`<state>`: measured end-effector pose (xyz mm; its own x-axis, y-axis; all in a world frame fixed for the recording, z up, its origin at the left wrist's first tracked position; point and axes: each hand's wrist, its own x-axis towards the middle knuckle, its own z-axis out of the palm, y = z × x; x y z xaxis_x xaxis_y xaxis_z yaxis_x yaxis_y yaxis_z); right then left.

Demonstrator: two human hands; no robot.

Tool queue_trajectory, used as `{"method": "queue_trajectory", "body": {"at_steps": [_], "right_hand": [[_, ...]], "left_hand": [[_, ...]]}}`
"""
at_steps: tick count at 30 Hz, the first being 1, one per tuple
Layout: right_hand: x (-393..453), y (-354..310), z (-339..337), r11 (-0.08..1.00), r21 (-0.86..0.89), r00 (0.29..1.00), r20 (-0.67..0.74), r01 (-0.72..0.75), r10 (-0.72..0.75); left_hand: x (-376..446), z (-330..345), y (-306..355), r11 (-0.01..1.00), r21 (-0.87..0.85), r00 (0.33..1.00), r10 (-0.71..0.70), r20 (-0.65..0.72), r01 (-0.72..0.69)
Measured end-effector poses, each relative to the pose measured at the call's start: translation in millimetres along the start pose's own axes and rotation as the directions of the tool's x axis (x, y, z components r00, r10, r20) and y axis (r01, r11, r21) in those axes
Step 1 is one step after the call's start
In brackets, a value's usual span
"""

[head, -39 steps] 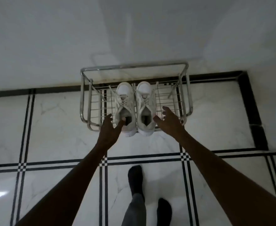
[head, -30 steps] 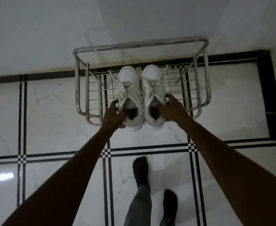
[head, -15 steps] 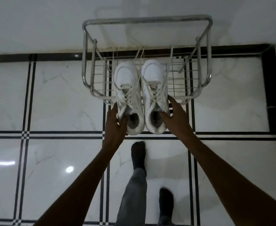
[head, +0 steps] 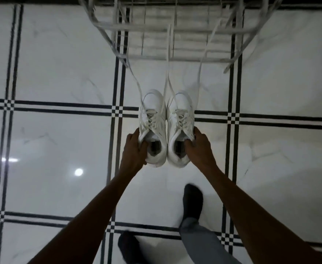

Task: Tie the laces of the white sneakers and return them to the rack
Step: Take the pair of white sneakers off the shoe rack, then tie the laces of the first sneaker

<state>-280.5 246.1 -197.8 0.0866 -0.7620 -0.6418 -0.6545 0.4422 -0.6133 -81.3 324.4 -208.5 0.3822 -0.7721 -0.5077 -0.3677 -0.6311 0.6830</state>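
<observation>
Two white sneakers hang side by side above the floor, toes pointing away from me. My left hand [head: 134, 149] grips the left sneaker [head: 152, 122] at its collar, thumb inside the opening. My right hand [head: 199, 147] holds the right sneaker [head: 180, 121] the same way. Their loose white laces [head: 168, 60] trail forward and upward to the metal wire shoe rack [head: 175, 29] at the top of the view. The rack's shelf holds no shoes.
White marble floor tiles [head: 61, 63] with black double-line borders cover the ground. My feet in dark socks [head: 191, 201] and grey trouser legs stand below the sneakers. A dark strip runs along the wall base behind the rack.
Both hands closed on the sneakers' collars and pulled the pair off the rack toward me. The laces now stretch back to the rack, which has shifted to the top of the view.
</observation>
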Motion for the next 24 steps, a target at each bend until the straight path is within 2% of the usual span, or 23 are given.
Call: {"method": "queue_trajectory", "body": {"at_steps": [5, 8, 11, 15, 16, 18, 20, 21, 22, 24], "right_hand": [[62, 82, 69, 0.997, -0.077, 1.000, 0.017, -0.024, 0.025], [90, 121, 96, 0.994, -0.107, 0.999, 0.018, -0.026, 0.028], [102, 153, 112, 0.994, -0.105, 0.999, 0.024, -0.029, 0.031], [93, 157, 117, 0.992, -0.116, 0.999, -0.003, -0.038, 0.038], [88, 153, 117, 0.989, -0.143, 0.999, -0.048, -0.026, 0.019], [75, 138, 115, 0.968, -0.244, 0.969, -0.220, 0.061, -0.117], [63, 117, 119, 0.896, -0.379, 0.866, -0.341, 0.230, -0.366], [62, 107, 124, 0.851, -0.430, 0.821, -0.337, 0.300, -0.460], [64, 100, 130, 0.816, -0.460, 0.805, -0.298, 0.350, -0.513], [72, 94, 144, 0.794, -0.457, 0.828, -0.188, 0.401, -0.527]], "left_hand": [[37, 58, -87, 1.000, 0.022, 1.000, -0.008, 0.017, 0.007], [54, 90, -136, 0.998, 0.065, 1.000, 0.021, 0.013, -0.022], [60, 115, -170, 0.999, 0.035, 1.000, 0.022, 0.001, -0.022], [58, 123, -183, 1.000, -0.021, 1.000, 0.016, -0.012, -0.016], [58, 118, -183, 1.000, -0.024, 1.000, 0.017, -0.015, -0.017], [61, 109, -181, 0.999, -0.047, 0.999, 0.019, -0.038, -0.021], [65, 99, -175, 0.992, -0.076, 0.992, 0.093, -0.087, -0.100], [68, 96, -171, 0.985, -0.080, 0.985, 0.141, -0.103, -0.150], [71, 93, -168, 0.977, -0.088, 0.977, 0.185, -0.106, -0.194], [78, 91, -165, 0.955, -0.097, 0.957, 0.272, -0.097, -0.281]]}}
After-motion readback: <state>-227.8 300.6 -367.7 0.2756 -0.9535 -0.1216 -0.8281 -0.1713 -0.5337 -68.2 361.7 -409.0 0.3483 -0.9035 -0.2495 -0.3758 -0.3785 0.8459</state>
